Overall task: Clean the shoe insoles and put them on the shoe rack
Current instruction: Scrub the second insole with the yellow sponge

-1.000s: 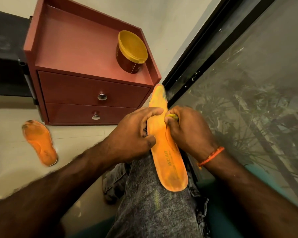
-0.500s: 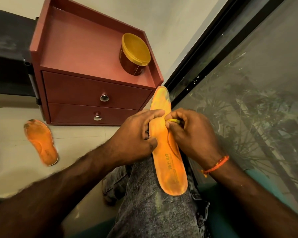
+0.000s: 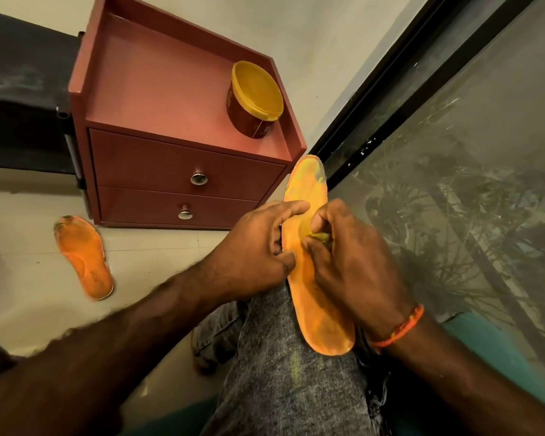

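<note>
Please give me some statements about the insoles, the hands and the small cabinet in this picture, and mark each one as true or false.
1. The left hand holds the edge of the insole on the knee. True.
2. The right hand is empty. False: it pinches a small yellowish thing against the insole.
3. The second insole lies on the floor. True.
4. The tub has no lid. False: a yellow lid covers it.
5. The cabinet drawers are open. False: both are closed.

place: a home, a room's floor corner | ahead-left of the fingers: red two-drawer bedside cabinet [image 3: 183, 171] holding a yellow-lidded tub [image 3: 255, 100] | left of fingers: pale tiled floor [image 3: 29, 278] | right of fingers: dark-framed glass window [image 3: 453, 152] showing plants
</note>
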